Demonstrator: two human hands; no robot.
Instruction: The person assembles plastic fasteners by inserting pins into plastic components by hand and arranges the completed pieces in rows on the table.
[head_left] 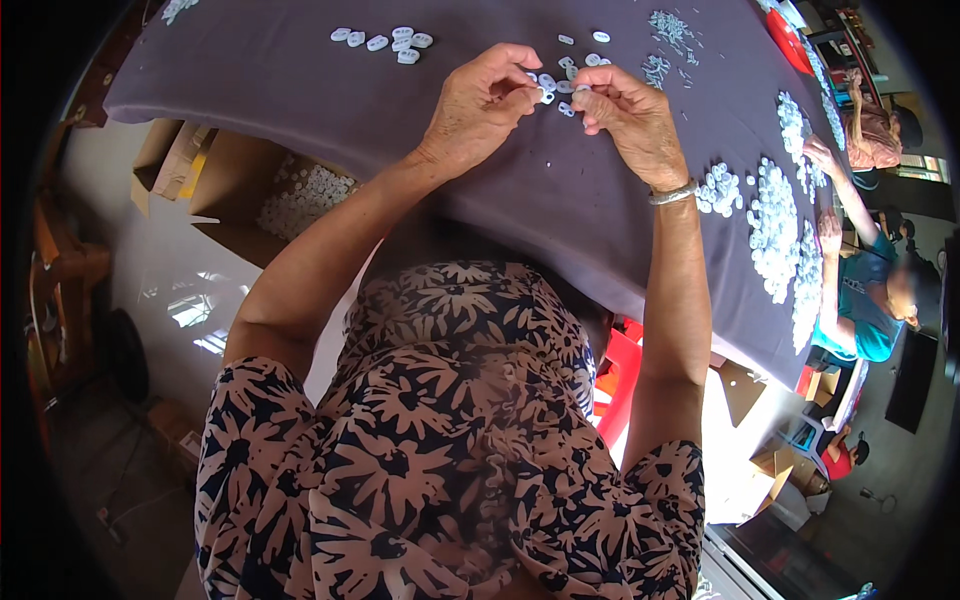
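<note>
Over the grey tablecloth point(530, 185), both of my hands are raised close together near the table's front edge. A small white plastic piece point(546, 97) with a hole is pinched between the thumb and fingers of my left hand point(478, 110). My right hand point(632, 120), with a bracelet at its wrist, is closed in a pinch; what sits at its fingertips is mostly hidden. Between and just beyond the hands lie several loose white oval pieces point(566, 108). A group of oval pieces point(402, 42) rests farther left, and small metal screws point(672, 30) are heaped beyond my right hand.
Large piles of white pieces point(773, 230) cover the table's right side, where a co-worker's hands point(829, 230) are busy. An open cardboard box point(230, 190) with white pieces stands below the table's left edge. A red chair point(622, 380) is under the table near my right forearm.
</note>
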